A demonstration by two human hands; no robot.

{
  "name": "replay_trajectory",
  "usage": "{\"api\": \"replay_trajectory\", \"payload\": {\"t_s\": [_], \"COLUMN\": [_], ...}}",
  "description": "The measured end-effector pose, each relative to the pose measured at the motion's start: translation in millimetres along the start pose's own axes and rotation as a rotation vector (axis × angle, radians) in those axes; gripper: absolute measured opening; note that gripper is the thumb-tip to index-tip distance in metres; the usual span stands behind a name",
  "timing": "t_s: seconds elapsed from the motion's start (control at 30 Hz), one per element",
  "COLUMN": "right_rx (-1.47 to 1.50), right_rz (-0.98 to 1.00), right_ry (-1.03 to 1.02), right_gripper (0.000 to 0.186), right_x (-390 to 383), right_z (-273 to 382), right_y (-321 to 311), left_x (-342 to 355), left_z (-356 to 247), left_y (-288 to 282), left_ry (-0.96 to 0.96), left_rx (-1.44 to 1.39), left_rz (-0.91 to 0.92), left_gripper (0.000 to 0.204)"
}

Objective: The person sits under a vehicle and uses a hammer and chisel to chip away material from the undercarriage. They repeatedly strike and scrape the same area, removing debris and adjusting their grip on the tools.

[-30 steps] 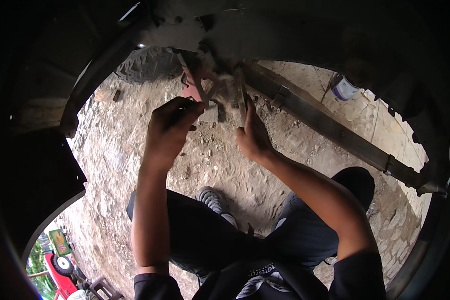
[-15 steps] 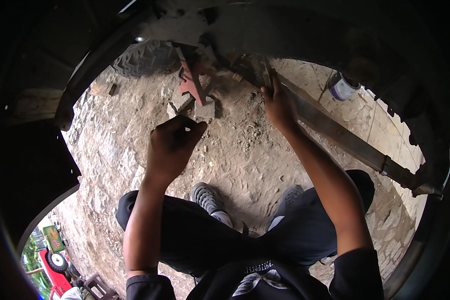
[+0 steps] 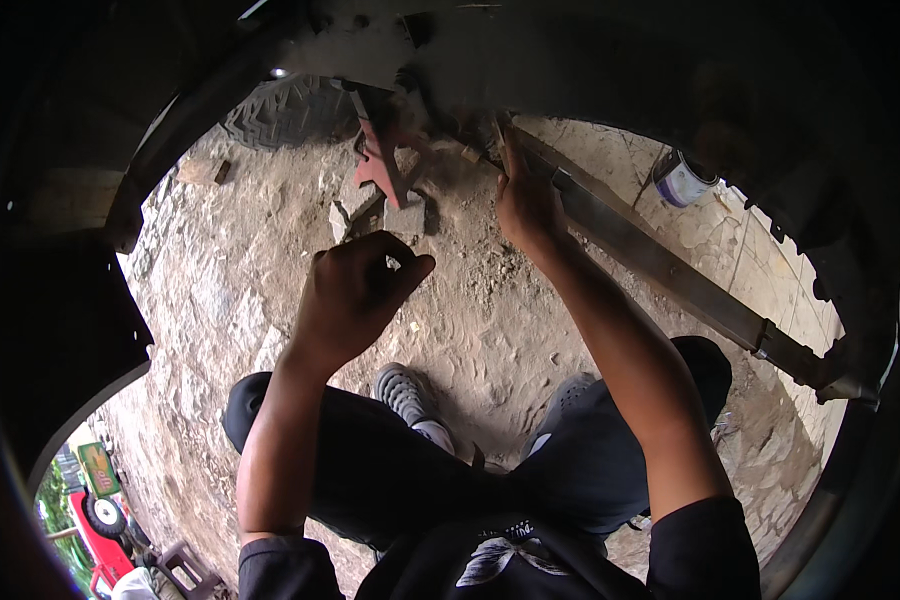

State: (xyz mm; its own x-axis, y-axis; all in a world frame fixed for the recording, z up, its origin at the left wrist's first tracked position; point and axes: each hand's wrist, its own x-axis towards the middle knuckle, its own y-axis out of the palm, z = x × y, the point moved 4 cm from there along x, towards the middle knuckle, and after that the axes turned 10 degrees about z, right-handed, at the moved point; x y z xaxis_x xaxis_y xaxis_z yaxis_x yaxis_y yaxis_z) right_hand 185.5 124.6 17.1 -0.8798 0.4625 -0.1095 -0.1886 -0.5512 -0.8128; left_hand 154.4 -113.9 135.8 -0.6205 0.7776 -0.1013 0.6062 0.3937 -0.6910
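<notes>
My left hand (image 3: 348, 300) is raised over the dirt ground, fingers curled and thumb bent toward them in a ring. Whether anything small is inside the curl is hidden. Farther up and to the right, my right hand (image 3: 532, 205) reaches up beneath the dark vehicle underside (image 3: 590, 70), fingers stretched out. Its fingertips are at shaded metal parts beside the end of a long metal beam (image 3: 660, 255); contact is hard to make out. Beyond my left hand, a red jack stand (image 3: 378, 170) stands on grey blocks (image 3: 405, 215).
A treaded tire (image 3: 290, 112) and a wooden block (image 3: 203, 171) lie far left. A paint bucket (image 3: 682, 182) stands on tiles at the right. Dark bodywork (image 3: 60, 290) curves around me. A red vehicle (image 3: 100, 540) and a stool (image 3: 188, 572) appear lower left.
My right hand has shifted left along the underside, away from the beam. My left hand has moved slightly, its finger ring a little wider. The view has shifted slightly.
</notes>
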Motion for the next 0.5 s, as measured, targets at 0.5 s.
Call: {"api": "replay_trajectory", "payload": {"t_s": [0.5], "right_rx": [-0.462], "right_rz": [-0.201], "right_ry": [-0.286], "right_gripper": [0.065], "right_x": [-16], "right_z": [-36], "right_y": [43], "left_x": [-18], "left_z": [-10], "left_y": [-13], "left_ry": [-0.07], "left_rx": [0.036], "left_rz": [-0.05], "left_gripper": [0.009]}}
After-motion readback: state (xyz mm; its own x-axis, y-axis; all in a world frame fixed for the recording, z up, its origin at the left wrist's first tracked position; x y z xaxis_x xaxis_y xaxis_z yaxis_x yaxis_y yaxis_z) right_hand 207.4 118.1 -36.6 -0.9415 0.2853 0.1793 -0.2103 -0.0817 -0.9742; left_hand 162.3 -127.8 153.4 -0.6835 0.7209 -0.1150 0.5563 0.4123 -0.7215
